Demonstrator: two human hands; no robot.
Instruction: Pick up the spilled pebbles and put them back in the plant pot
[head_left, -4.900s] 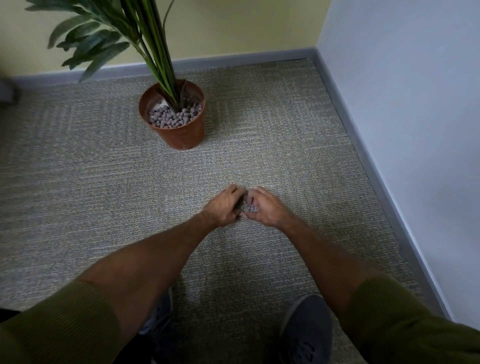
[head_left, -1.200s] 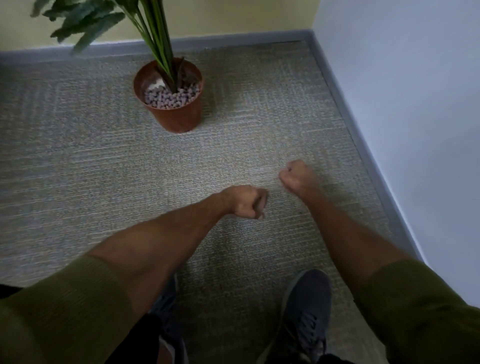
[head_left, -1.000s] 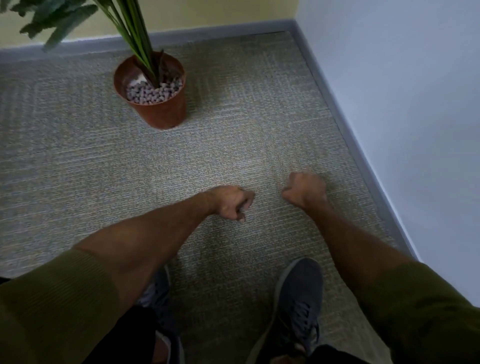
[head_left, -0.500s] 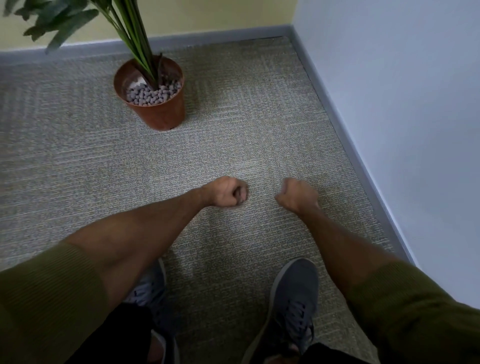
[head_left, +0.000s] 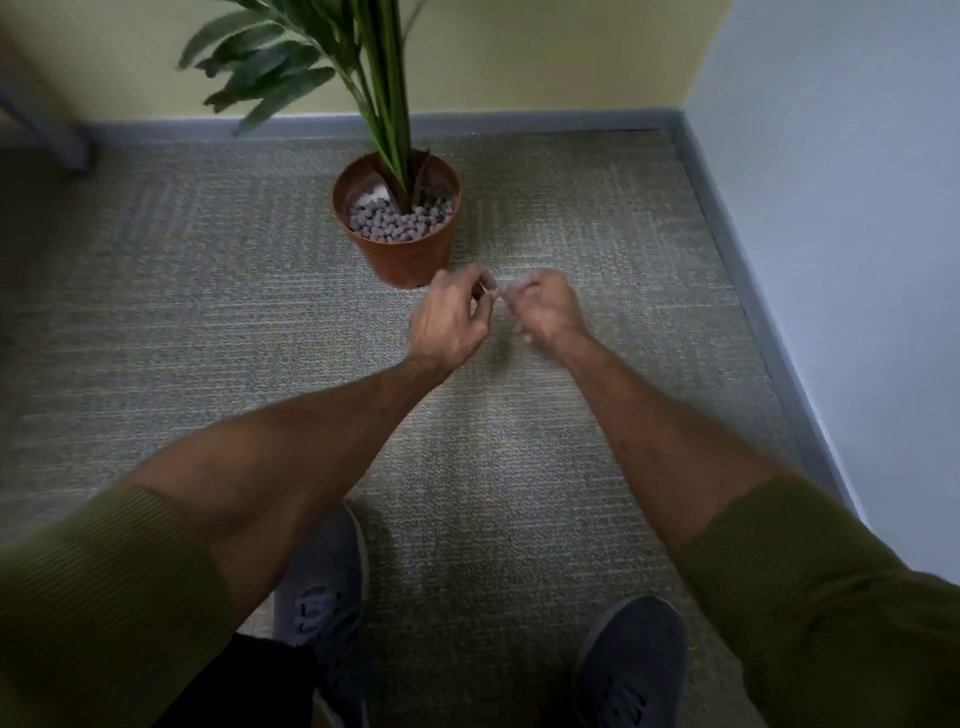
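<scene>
Head view: a person in olive-green sleeves (head_left: 831, 597) looks down over both outstretched forearms to a carpeted room corner.
Left hand (head_left: 451, 323): held just in front of the plant pot's lower right side, back of the hand to the camera. The fingers are curled in with the tips drawn toward the thumb. Motion blur hides whatever they enclose.
Right hand (head_left: 546, 307): just beside the left hand, the two nearly touching at the fingertips. Its fingers are folded into a loose fist and its contents cannot be made out.
Plant pot (head_left: 402, 254): a terracotta-coloured plastic pot, upright on the carpet (head_left: 208, 322), near the back wall and well apart from the side wall.
Pebbles (head_left: 397, 224): round grey pebbles lie inside the pot, heaped toward its front rim around the stems. A pale patch shows at the back left of the fill.
Plant (head_left: 387, 98): long green stems rise straight from the pot, and leaves fan out to the upper left.
Shoes: a grey laced left shoe (head_left: 323, 587) and a darker right shoe (head_left: 631, 667) stand on the carpet below the arms.
Surroundings: a grey skirting board (head_left: 545, 122) runs along a yellow wall (head_left: 545, 52) and meets a pale blue-white wall (head_left: 841, 208) on the right.
</scene>
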